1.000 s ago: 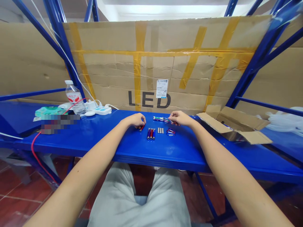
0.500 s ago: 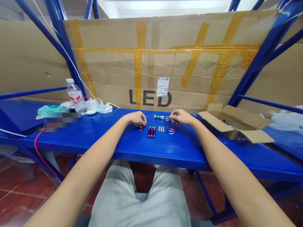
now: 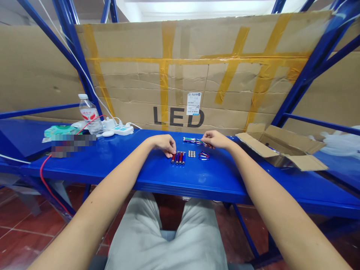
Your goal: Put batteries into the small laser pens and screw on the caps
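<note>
My left hand (image 3: 164,143) rests on the blue bench (image 3: 118,165), its curled fingertips holding the top end of a small red tube (image 3: 173,158). That tube lies at the left of a row of short red and blue tubes (image 3: 180,158). Right of the row sit several silver button cells (image 3: 191,153) and a few red and blue clips (image 3: 203,155). My right hand (image 3: 215,139) is pinched at the right end of some small assembled flashlights (image 3: 191,140) lying behind the cells. What its fingers grip is too small to make out.
An open cardboard box (image 3: 281,148) lies on the bench at the right. At the back left stand a water bottle (image 3: 89,114), a white power strip (image 3: 121,129) with a red cable, and a tissue pack (image 3: 59,131). A taped cardboard sheet marked LED (image 3: 180,75) walls the back.
My left hand has slid the red tube to the right, from lying slanted apart to lying straight against the left of the row. My right hand has stayed put.
</note>
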`<state>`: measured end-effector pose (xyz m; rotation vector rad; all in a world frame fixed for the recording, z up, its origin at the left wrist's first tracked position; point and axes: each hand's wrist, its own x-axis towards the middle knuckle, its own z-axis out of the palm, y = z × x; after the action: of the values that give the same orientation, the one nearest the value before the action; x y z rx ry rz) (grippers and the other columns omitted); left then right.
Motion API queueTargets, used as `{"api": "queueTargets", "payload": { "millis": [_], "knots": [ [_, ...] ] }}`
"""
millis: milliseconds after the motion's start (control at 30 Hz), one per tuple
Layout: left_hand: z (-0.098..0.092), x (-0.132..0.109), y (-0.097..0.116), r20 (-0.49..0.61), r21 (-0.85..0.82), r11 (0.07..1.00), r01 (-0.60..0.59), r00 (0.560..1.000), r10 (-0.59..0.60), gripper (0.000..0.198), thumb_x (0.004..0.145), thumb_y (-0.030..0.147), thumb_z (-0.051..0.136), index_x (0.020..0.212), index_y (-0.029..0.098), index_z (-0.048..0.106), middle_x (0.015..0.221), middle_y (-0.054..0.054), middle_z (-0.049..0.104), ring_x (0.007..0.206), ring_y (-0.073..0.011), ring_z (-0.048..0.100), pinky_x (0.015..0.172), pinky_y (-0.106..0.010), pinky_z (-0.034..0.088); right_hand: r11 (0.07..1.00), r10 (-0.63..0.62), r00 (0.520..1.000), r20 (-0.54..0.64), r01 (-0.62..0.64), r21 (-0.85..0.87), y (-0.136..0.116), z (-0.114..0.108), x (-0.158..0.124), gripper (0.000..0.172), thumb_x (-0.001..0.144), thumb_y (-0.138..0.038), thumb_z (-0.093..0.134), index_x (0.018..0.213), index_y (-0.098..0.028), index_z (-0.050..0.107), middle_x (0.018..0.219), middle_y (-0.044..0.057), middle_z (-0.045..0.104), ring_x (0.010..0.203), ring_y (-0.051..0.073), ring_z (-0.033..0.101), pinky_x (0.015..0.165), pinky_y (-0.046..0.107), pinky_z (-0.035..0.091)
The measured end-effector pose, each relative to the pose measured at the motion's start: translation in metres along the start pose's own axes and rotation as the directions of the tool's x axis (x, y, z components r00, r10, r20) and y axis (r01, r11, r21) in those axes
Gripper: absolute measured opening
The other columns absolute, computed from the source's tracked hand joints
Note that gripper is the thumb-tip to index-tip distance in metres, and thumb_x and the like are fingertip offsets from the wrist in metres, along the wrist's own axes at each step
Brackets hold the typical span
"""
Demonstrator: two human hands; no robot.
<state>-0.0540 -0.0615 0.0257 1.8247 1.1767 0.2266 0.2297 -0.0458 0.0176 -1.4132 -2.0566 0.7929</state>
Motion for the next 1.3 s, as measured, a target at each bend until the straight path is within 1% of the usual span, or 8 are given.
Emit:
{"api": "queueTargets", "payload": {
  "millis": [567,667,733,800,833,900,1100,1300],
  "knots": [
    [-0.001,0.0,0.001,0.002,-0.014,1.0,0.013,1.0,-0.013,0.017,0.064,0.021,0.076,0.074,0.013,0.065,0.067,-0.005,0.069,0.069,-0.0188,0.068,0.073,-0.035,0.055,1.0,-0.027,0.999,0.018,0.026,0.006,0.008,-0.001,0.005,0.021,0.086,-0.032,0.065,0.078,-0.017,0.053,0.061,0.0,0.062,0.044,0.008,0.051,0.041,0.02,0.039],
    [-0.005,0.003,-0.001,-0.114,0.037,0.999,-0.019,0.993,0.023,0.016,0.069,0.027,0.072,0.071,0.014,0.062,0.063,-0.005,0.066,0.066,-0.0184,0.066,0.067,-0.034,0.053,0.999,-0.031,0.999,0.015,0.031,0.022,0.008,-0.001,0.005,0.021,0.086,-0.033,0.065,0.078,-0.017,0.053,0.062,0.0,0.062,0.044,0.008,0.051,0.041,0.02,0.039],
    [-0.004,0.008,0.0,-0.305,0.175,0.978,-0.11,0.939,0.16,0.015,0.074,0.028,0.068,0.072,0.015,0.062,0.066,-0.004,0.065,0.065,-0.0169,0.063,0.067,-0.033,0.05,0.997,-0.044,0.999,0.019,0.043,0.06,0.004,-0.001,0.003,0.021,0.086,-0.033,0.064,0.078,-0.017,0.053,0.062,0.001,0.062,0.045,0.008,0.051,0.042,0.02,0.04],
    [0.003,0.014,0.003,-0.453,0.363,0.901,-0.239,0.8,0.395,0.011,0.077,0.026,0.064,0.078,0.015,0.064,0.078,-0.005,0.068,0.074,-0.016,0.062,0.073,-0.031,0.048,0.989,-0.068,0.997,0.028,0.064,0.131,-0.002,0.002,0.0,0.021,0.086,-0.034,0.064,0.079,-0.017,0.054,0.063,0.001,0.062,0.047,0.008,0.052,0.044,0.02,0.041],
    [0.008,0.017,0.006,-0.458,0.419,0.852,-0.314,0.737,0.497,0.011,0.079,0.025,0.062,0.083,0.015,0.065,0.085,-0.005,0.068,0.079,-0.0162,0.061,0.076,-0.031,0.047,0.982,-0.083,0.996,0.036,0.075,0.175,-0.005,0.003,-0.002,0.022,0.086,-0.035,0.064,0.08,-0.017,0.054,0.064,0.001,0.062,0.048,0.009,0.053,0.044,0.02,0.042],
    [0.021,0.023,0.013,-0.415,0.457,0.777,-0.432,0.669,0.616,0.016,0.081,0.026,0.061,0.092,0.015,0.064,0.088,-0.005,0.068,0.082,-0.0157,0.06,0.077,-0.03,0.046,0.96,-0.118,0.99,0.071,0.096,0.263,-0.01,0.008,-0.003,0.023,0.084,-0.036,0.066,0.082,-0.016,0.054,0.064,0.001,0.062,0.049,0.009,0.054,0.045,0.021,0.042],
    [0.047,0.032,0.028,-0.354,0.451,0.683,-0.574,0.588,0.727,0.014,0.084,0.024,0.059,0.095,0.015,0.063,0.087,-0.003,0.068,0.077,-0.0135,0.058,0.071,-0.026,0.044,0.876,-0.219,0.964,0.15,0.127,0.466,-0.012,0.023,0.0,0.031,0.077,-0.04,0.072,0.079,-0.016,0.053,0.061,-0.001,0.058,0.046,0.007,0.047,0.042,0.021,0.034],
    [0.047,0.036,0.024,-0.446,0.376,0.749,-0.545,0.602,0.662,0.011,0.082,0.023,0.06,0.088,0.014,0.064,0.077,-0.002,0.065,0.068,-0.0121,0.055,0.063,-0.024,0.041,0.838,-0.236,0.952,0.196,0.097,0.537,-0.018,0.026,-0.002,0.031,0.081,-0.04,0.068,0.09,-0.017,0.049,0.06,-0.004,0.053,0.046,0.006,0.041,0.045,0.021,0.03]
  ]
}}
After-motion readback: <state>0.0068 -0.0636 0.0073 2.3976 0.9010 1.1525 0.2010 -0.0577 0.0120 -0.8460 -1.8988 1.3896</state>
